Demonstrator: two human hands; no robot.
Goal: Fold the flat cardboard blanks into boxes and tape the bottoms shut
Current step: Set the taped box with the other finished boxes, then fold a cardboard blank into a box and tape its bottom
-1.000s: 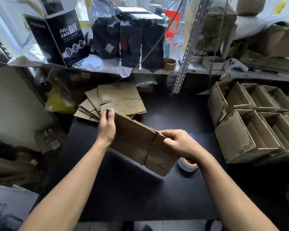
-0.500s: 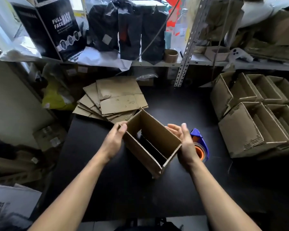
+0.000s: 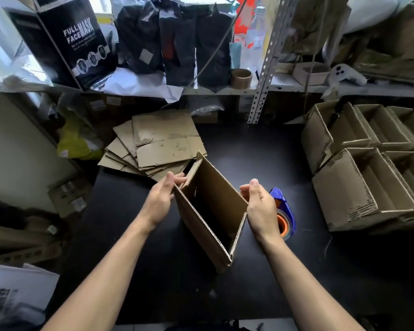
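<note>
Between both hands, box (image 3: 213, 211) stands open; left hand (image 3: 161, 199) pinches its far corner flap, right hand (image 3: 261, 209) fingers straight against its side.

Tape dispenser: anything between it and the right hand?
Nothing visible. The tape dispenser sits on the black table just beyond the right hand, which partly hides it. That hand is on the opened box.
</note>
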